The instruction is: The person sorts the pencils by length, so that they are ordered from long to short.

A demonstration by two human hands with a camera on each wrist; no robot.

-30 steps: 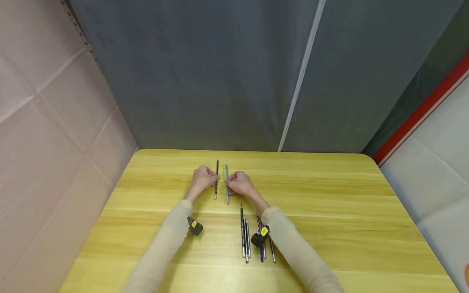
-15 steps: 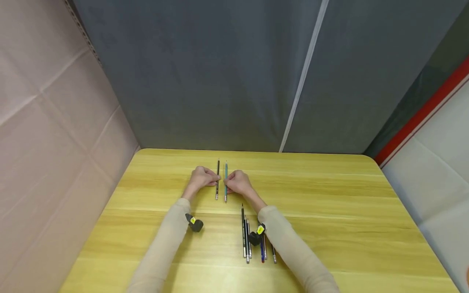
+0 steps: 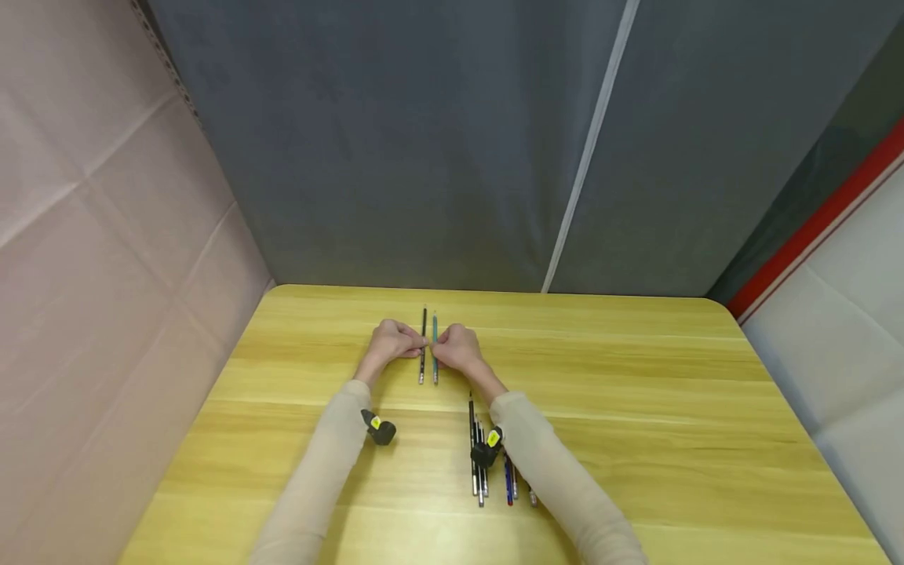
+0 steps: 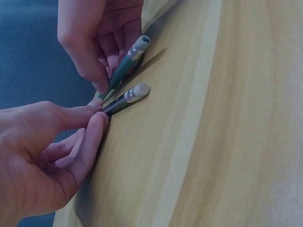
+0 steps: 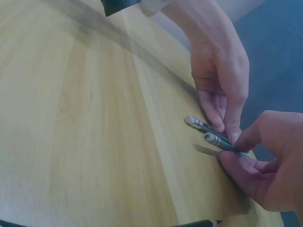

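- No text, label, brand, number or sign can be read in any view.
- Any print on the pencils (image 3: 428,345) is too small to make out.

Long beige sleeves (image 3: 318,479), black wrist cameras (image 3: 380,430) with yellow tags.

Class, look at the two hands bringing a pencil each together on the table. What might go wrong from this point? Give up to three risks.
1. Each pencil is held only by fingertips: the left hand pinches the black pencil, the right hand the green pencil, so either may slip and roll.
2. The right sleeve lies over the loose pencils and may scatter them.
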